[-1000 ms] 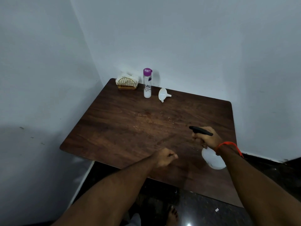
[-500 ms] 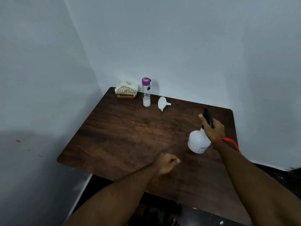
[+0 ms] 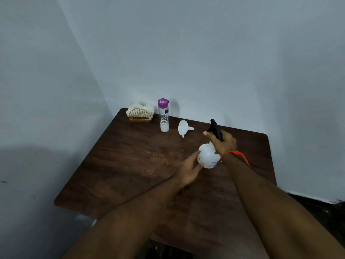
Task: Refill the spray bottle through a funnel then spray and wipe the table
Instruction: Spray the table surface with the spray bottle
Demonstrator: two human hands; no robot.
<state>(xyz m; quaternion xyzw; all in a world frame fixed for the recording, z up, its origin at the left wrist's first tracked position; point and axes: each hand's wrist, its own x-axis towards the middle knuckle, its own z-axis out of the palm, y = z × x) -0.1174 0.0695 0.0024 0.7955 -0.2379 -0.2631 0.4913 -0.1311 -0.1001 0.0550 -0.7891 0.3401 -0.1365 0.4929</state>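
Note:
The white spray bottle (image 3: pixel 208 156) with its black trigger head stands or hovers just over the middle right of the brown table (image 3: pixel 130 165). My right hand (image 3: pixel 222 143) grips its neck and head from above. My left hand (image 3: pixel 188 169) cups the round body from the left, thumb and fingers touching it. A white funnel (image 3: pixel 183 128) lies on its side farther back. Left of it stands a clear water bottle (image 3: pixel 164 116) with a purple cap.
A gold wire holder with white napkins (image 3: pixel 140 113) sits at the back left corner. Crumbs and light stains (image 3: pixel 162 159) spread over the table's middle. Walls close in behind and on the left; dark floor lies to the right.
My right hand brought the spray bottle from the table's near right edge up and inward to the middle. My left hand uncurled from a fist and reached over to the bottle's body.

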